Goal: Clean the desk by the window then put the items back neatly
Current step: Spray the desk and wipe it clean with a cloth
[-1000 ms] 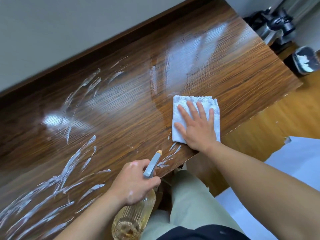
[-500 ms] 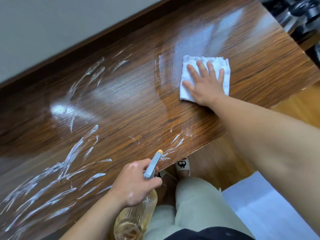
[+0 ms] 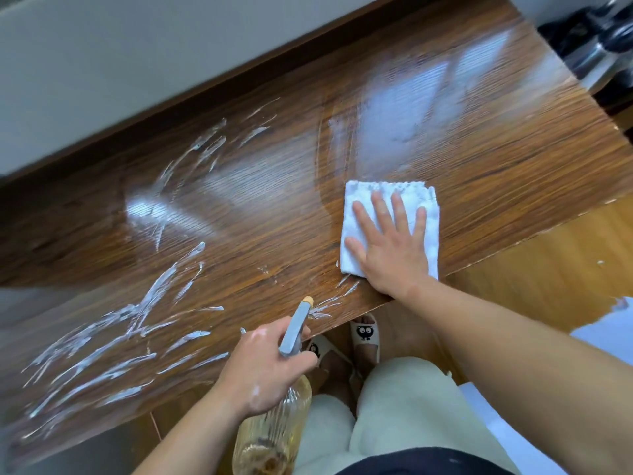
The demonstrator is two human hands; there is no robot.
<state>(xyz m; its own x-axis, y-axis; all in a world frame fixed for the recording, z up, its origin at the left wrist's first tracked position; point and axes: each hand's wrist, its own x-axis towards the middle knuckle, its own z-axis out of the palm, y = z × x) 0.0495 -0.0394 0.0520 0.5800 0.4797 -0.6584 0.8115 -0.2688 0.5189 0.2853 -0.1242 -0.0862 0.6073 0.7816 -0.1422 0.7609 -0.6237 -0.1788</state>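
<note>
Brown wood grain all across the desk (image 3: 513,149), glossy and wet-looking at its far right part. Pressing the right hand (image 3: 390,248) palm-down on the white cloth (image 3: 350,222), with fingers straight and a little spread, thumb out to the side, curling round nothing. Holding that folded cloth flat against the desk near its front edge, toward the right end, with the heel of the hand reaching just to the edge itself. Gripping the spray bottle (image 3: 274,437) with the left hand (image 3: 263,371), fingers and thumb wrapping round the neck below the grey-blue nozzle (image 3: 294,332). Carrying the bottle's amber ribbed body off the desk, just in front of the front edge and lower than the top, while pointing the orange-tipped nozzle up over that edge. Wearing small white dabs of foam on the back of the left hand. Looking down on white foam streaks (image 3: 102,365) lying across the desk's left half, and on a few thin ones at the front edge beside the cloth. Standing in front of the desk in pale trousers (image 3: 394,406) and slippers (image 3: 364,334) with black cartoon faces, on a wooden floor (image 3: 548,269). Facing a pale wall (image 3: 137,63) behind the desk's rear rim.
</note>
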